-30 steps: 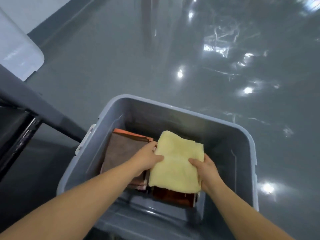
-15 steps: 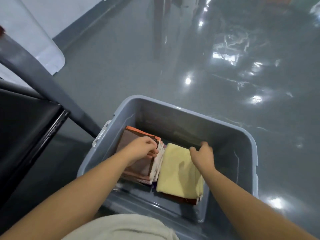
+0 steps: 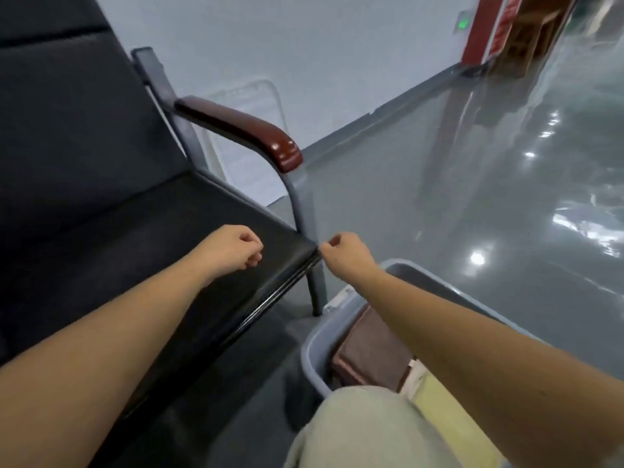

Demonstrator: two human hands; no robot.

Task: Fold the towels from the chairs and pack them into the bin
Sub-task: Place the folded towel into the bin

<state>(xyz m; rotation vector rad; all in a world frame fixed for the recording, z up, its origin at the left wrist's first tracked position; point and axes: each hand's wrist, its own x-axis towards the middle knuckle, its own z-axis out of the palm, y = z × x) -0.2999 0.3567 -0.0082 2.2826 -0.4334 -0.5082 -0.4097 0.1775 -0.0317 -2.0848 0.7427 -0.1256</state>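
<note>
Towels [image 3: 371,352] are lying folded in the bin [image 3: 311,361], brown beside yellow. Left hand [image 3: 233,248] and right hand [image 3: 344,253] are hovering at the chair seat [image 3: 152,231], fingers curled, holding nothing. No towel is showing there, so packing is seemingly nearing completion.

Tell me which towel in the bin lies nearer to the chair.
The brown towel, against the bin wall that faces the chair. The yellow towel lies beside it, farther from the chair.

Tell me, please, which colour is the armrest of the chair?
The armrest is a glossy dark reddish-brown, like polished wood. It shows best in the head view.
</note>
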